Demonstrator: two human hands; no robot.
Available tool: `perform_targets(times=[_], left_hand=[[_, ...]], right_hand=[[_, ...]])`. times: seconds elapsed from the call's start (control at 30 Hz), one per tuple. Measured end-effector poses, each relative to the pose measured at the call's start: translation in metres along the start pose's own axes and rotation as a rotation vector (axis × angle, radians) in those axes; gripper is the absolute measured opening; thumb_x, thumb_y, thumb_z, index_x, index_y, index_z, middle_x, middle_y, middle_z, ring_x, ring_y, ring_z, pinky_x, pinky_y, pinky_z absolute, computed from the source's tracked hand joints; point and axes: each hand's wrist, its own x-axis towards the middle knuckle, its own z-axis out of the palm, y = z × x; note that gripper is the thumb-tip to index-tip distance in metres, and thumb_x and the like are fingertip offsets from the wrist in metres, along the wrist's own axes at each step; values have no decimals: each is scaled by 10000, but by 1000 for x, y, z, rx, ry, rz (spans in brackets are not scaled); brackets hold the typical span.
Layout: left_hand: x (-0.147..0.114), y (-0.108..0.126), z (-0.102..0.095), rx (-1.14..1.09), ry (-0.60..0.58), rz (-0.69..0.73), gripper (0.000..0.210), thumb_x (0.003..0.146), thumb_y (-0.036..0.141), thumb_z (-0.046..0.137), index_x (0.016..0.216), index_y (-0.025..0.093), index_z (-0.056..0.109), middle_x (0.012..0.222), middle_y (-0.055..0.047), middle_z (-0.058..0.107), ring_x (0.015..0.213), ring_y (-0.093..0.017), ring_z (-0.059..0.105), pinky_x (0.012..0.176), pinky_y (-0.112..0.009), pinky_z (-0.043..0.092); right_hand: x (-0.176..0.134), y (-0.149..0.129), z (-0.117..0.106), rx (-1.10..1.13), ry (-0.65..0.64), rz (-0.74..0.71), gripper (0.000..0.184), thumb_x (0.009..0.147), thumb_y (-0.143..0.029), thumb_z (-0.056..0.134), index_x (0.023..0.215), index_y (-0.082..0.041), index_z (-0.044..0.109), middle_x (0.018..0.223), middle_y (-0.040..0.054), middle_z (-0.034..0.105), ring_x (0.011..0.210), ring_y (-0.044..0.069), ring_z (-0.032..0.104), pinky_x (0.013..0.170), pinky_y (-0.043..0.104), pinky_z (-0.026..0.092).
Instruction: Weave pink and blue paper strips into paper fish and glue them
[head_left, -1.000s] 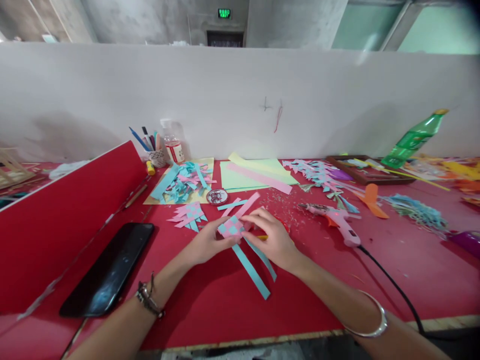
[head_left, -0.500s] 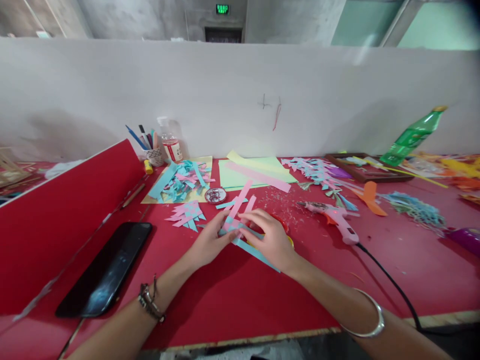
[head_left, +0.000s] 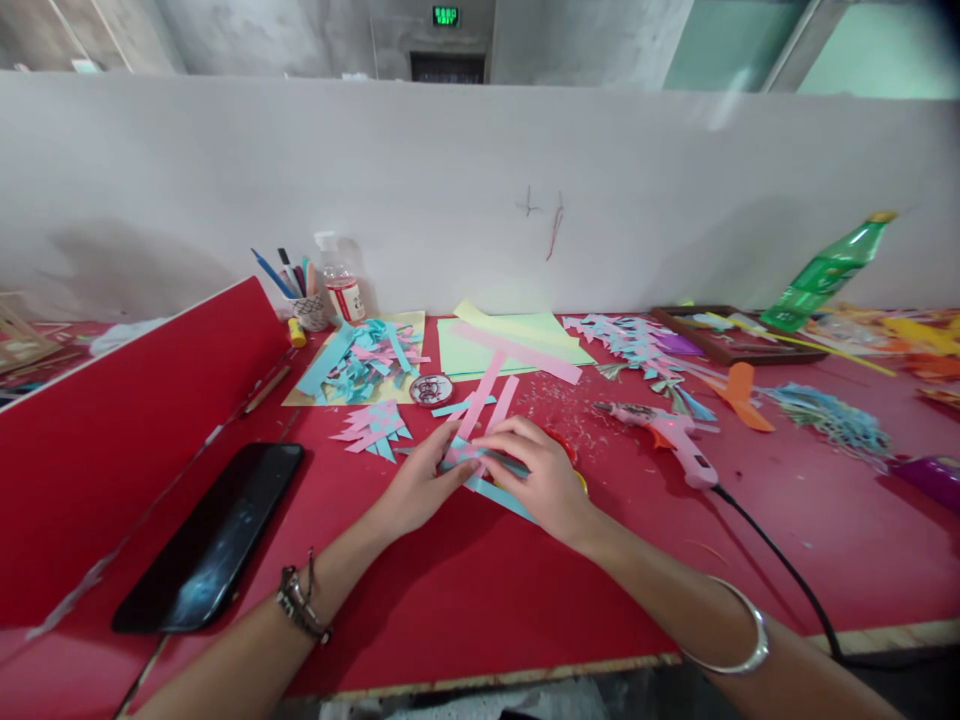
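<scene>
Pink and blue paper strips [head_left: 484, 398] cross each other in a small woven piece [head_left: 461, 452] between my two hands, just above the red table. My left hand [head_left: 421, 482] pinches the left side of the weave between thumb and fingers. On the other side, my right hand [head_left: 541, 475] is closed on the strips, its fingertips at the crossing. A blue strip [head_left: 502, 500] slants down to the right beneath my right hand. Partly hidden behind that hand lie a red and a yellow round rim [head_left: 562, 445]. A woven pink-and-blue piece [head_left: 375, 428] rests left of my hands.
To the right lies a pink glue gun [head_left: 671, 435] with a black cord. A black phone [head_left: 214, 540] lies at left beside a red upright board [head_left: 135, 440]. Cut strips [head_left: 367, 360], green paper sheets [head_left: 480, 350] and a tilted green bottle [head_left: 829, 275] are farther back.
The pink strips tilt slightly differently, and the blue strip under my right hand shows a shorter end. Both hands stay in nearly the same place, gripping the weave.
</scene>
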Motion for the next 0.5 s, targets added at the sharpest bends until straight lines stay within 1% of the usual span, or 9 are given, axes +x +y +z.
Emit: perform_targets(times=[0.13,0.2,0.3,0.37,0.5], left_hand=[[1,0,0,-33,-6,17,336,795,305,476,1104,176,453,1091,-53,553,895,-160,525,760,-255,418],[1,0,-1,-34,-10,16,309,799,311,465,1077,175,466,1069,-48,558,865,-155,529,734,-250,420],[1,0,-2,35,-20,-6,222,796,336,464,936,176,526,877,-5,587,754,-134,522,663,-227,406],[1,0,-2,66,-10,-4,202,787,353,475,842,174,550,766,16,573,711,-126,509,645,-218,393],[2,-1,-4,34,24,25,220,772,375,488,755,166,554,705,20,552,687,-121,493,638,-211,386]], right_hand=[[0,1,0,-9,10,-40,180,832,-219,462,942,-242,603,871,31,578,834,133,558,749,264,455],[0,1,-1,-15,14,-35,152,826,-215,474,907,-229,602,863,32,572,834,134,551,750,263,448],[1,0,-2,-28,26,7,89,808,-218,502,805,-211,591,808,24,548,799,135,539,723,258,440],[2,0,-2,-37,27,35,82,801,-226,508,762,-211,579,774,16,532,771,133,533,699,255,436],[2,-2,-5,-29,23,53,92,800,-232,499,733,-210,558,754,12,528,752,132,527,678,253,431]])
